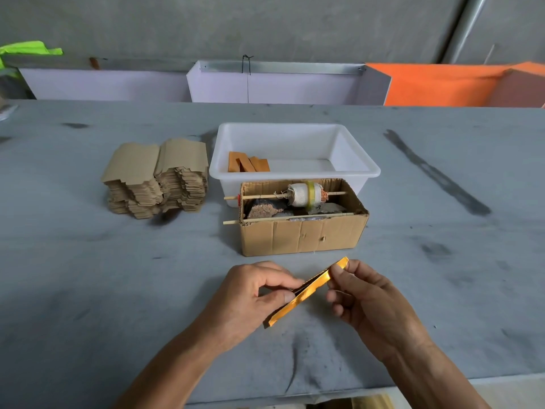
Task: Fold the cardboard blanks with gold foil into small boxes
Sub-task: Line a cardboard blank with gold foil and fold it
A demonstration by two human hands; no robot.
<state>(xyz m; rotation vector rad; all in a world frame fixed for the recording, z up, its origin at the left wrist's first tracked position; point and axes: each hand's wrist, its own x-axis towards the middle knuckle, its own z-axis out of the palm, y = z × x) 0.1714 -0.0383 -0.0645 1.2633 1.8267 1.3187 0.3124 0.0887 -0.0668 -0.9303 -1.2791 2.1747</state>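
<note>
The grey bench [88, 290] carries a white tub [295, 172], a cardboard box [303, 237] just in front of it, and a stack of brown blanks [156, 178] to the left. Above the near bench, my left hand [250, 299] and right hand [371, 299] each pinch the gold-foil blank [306, 290] in their grip.

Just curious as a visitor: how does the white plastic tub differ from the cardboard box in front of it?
The white tub is smooth plastic with a rolled rim; the cardboard box is brown, creased and rough-edged. The tub is larger and holds only a few orange pieces; the box is crowded, with two sticks through its walls, one carrying a wrapped roll. Both are open-topped and rectangular, standing on the grey table.
</note>
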